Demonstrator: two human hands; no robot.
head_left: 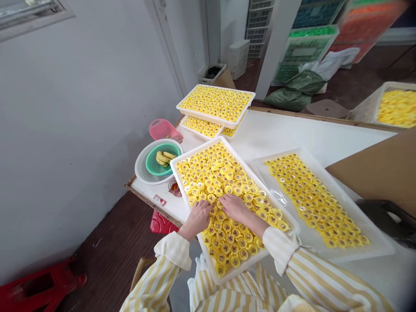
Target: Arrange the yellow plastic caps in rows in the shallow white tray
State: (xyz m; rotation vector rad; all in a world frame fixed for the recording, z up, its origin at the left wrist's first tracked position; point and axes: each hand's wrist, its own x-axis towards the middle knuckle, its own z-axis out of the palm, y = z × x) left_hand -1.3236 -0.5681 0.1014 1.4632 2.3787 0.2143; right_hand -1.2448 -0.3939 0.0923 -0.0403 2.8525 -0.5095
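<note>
A white tray [293, 225] full of small yellow round pieces [229, 248] with printed faces lies in front of me, its near end by my lap. My left hand [200, 214] is at the middle of the tray, fingers bent and closed around a yellow round piece. Close beside it, my right hand [232, 207] reaches across from the right, its fingers also closed at the pieces. The fingertips partly hide what is gripped. To the right, another white tray [354, 208] holds similar yellow pieces laid in neat rows.
Stacked trays [212, 113] of yellow pieces stand at the table's far end. On the left are a white basin [139, 167], a green basket [150, 167] with bananas [162, 159] and a pink scoop [159, 128]. A cardboard box [383, 169] borders the right. A red stool [42, 286] is on the floor.
</note>
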